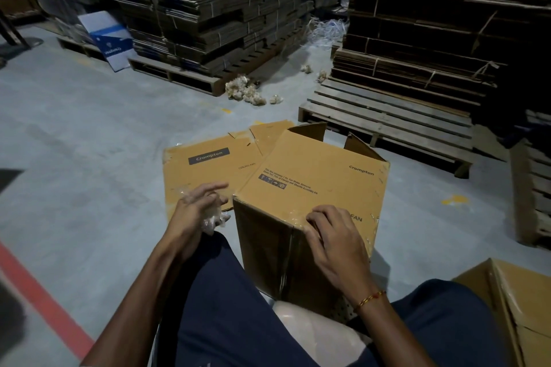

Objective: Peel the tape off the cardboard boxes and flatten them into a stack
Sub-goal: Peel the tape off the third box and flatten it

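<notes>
A brown cardboard box (310, 176) printed "Crompton" lies on its side between my knees, its far flaps open. My right hand (334, 235) rests on its near top edge with curled fingertips picking at the clear tape (293, 214) along the seam. My left hand (196, 208) hovers just left of the box and holds a crumpled wad of peeled clear tape (213, 219). A flattened box (205, 170) lies on the floor behind my left hand.
Another brown box (507, 301) sits at my right. A wooden pallet (387, 125) lies beyond, with bundled flat cardboard stacks (417, 39) on it and more stacks (208, 9) at the back. Balls of crumpled tape (244, 92) litter the grey floor. A red floor line (38, 289) runs at left.
</notes>
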`<state>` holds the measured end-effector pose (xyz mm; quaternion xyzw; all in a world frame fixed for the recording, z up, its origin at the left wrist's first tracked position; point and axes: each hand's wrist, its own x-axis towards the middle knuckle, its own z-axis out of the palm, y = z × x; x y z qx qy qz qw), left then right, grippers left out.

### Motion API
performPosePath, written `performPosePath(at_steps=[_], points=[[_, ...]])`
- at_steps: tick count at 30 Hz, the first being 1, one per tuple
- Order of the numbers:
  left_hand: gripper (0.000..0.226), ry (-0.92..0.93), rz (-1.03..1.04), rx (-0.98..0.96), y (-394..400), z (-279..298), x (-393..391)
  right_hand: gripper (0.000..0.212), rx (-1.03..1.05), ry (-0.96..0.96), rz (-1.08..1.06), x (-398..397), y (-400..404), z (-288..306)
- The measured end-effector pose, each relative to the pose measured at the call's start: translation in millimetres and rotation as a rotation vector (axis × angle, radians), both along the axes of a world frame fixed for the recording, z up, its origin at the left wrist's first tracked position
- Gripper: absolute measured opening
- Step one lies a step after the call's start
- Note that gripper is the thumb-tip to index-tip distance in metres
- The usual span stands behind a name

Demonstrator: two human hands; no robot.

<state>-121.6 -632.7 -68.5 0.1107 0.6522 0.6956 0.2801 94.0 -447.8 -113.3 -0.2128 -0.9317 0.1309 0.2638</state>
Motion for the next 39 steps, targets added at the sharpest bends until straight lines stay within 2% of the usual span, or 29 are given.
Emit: performPosePath(at_steps=[4, 7, 8, 9, 10, 11, 14, 16, 18, 20, 21, 23, 24, 26, 27, 30, 32, 34, 39], points=[[0.032, -0.367, 0.131, 0.434, 6, -15, 2, 0.03, 0.015, -0.037, 0.015, 7, 4, 0], [0.017, -0.539, 0.323, 0.774, -2, -19, -16, 0.027, 0.016, -0.063, 0.0, 10, 7, -1], [0.017, -0.548, 0.392, 0.811, -8, -17, -24, 0.026, 0.015, -0.064, -0.02, 11, 10, 0], [0.014, -0.513, 0.405, 0.778, -14, -13, -29, 0.026, 0.014, -0.061, -0.037, 11, 13, 1], [0.006, -0.433, 0.37, 0.672, -18, -9, -33, 0.027, 0.017, -0.058, -0.046, 11, 15, 2], [0.01, -0.315, 0.294, 0.518, -19, -5, -32, 0.028, 0.021, -0.058, -0.049, 11, 18, 3], [0.082, 0.019, -0.037, -0.044, -11, 3, -15, 0.033, 0.036, -0.088, -0.029, 8, 17, 4], [0.102, 0.072, -0.211, -0.225, 0, 4, 2, 0.037, 0.046, -0.13, -0.013, 4, 16, 5], [0.1, 0.05, -0.264, -0.246, 11, 2, 12, 0.04, 0.044, -0.151, -0.019, 2, 17, 8], [0.086, 0.131, -0.232, -0.315, 20, -2, 16, 0.043, 0.033, -0.16, -0.04, 4, 22, 13], [0.074, 0.199, -0.221, -0.365, 23, -5, 16, 0.044, 0.033, -0.17, -0.054, 6, 25, 15], [0.031, 0.341, -0.246, -0.447, 23, -11, 13, 0.046, 0.031, -0.207, -0.092, 9, 31, 22], [0.02, 0.363, -0.291, -0.457, 22, -11, 13, 0.047, 0.029, -0.232, -0.108, 11, 35, 25], [0.067, 0.455, -0.328, -0.439, 22, -10, 16, 0.052, 0.023, -0.321, -0.108, 12, 41, 34], [0.081, 0.534, -0.328, -0.453, 25, -9, 18, 0.057, 0.015, -0.382, -0.087, 11, 44, 39], [0.1, 0.792, -0.399, -0.602, 45, -7, 28, 0.068, -0.015, -0.56, 0.008, 3, 51, 59], [0.1, 0.932, -0.463, -0.721, 59, -9, 33, 0.069, 0.001, -0.643, 0.056, -5, 54, 68], [0.089, 1.019, -0.492, -0.762, 71, -16, 36, 0.069, -0.002, -0.688, 0.08, -11, 58, 73], [0.068, 1.011, -0.412, -0.695, 87, -24, 41, 0.069, -0.058, -0.692, 0.109, -19, 67, 79]])
